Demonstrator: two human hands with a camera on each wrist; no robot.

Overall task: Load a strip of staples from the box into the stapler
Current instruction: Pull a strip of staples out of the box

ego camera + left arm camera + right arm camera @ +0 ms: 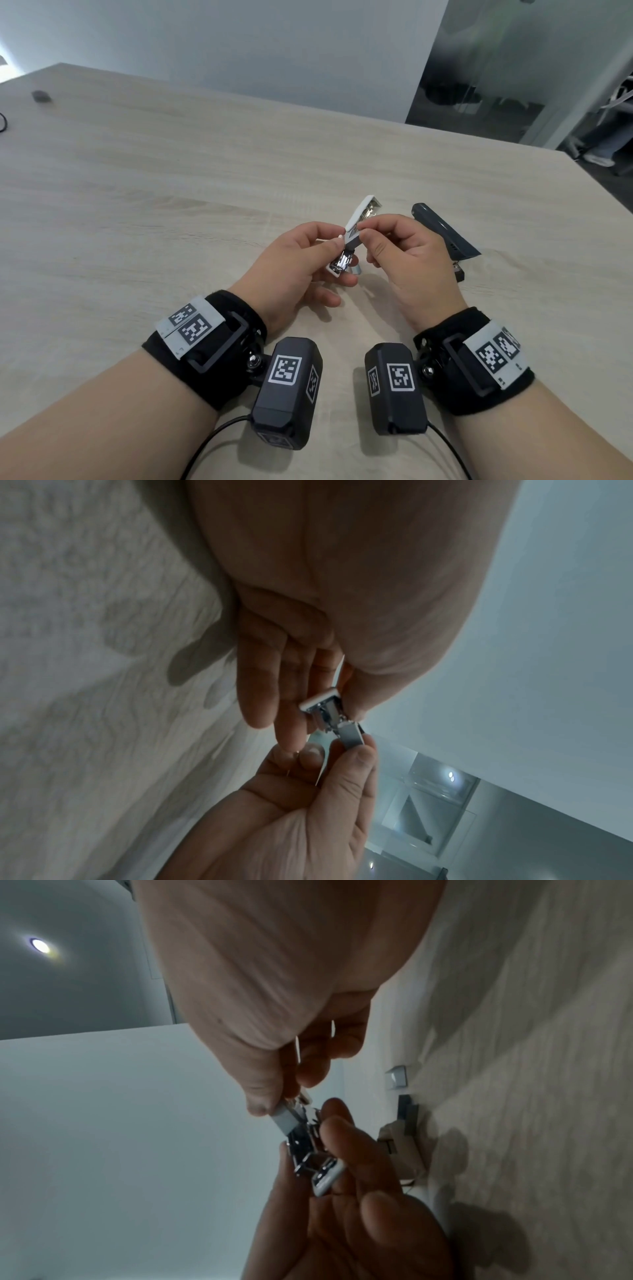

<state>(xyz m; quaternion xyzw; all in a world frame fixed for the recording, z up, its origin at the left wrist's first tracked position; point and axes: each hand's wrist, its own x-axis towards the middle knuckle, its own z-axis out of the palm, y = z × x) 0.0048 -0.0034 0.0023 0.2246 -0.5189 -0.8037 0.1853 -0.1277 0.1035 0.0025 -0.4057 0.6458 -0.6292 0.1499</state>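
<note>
My left hand [340, 255] holds a small white stapler [342, 265] above the table, its thumb on top and its fingers curled under the base. The white lid [366, 207] is swung up and away, and the metal channel [304, 1148] lies bare. My right hand [361, 230] pinches a grey strip of staples [351, 737] between thumb and forefinger, with the strip's end at the channel. The same strip [284, 1118] shows in the right wrist view. The stapler's white end [320, 699] shows in the left wrist view.
A long dark blue-grey object [442, 229] lies on the wooden table [171, 192] just right of my right hand, and a small dark box [457, 274] sits in front of it. A short silver piece [397, 1077] lies on the table under my hands. The table's right edge is near.
</note>
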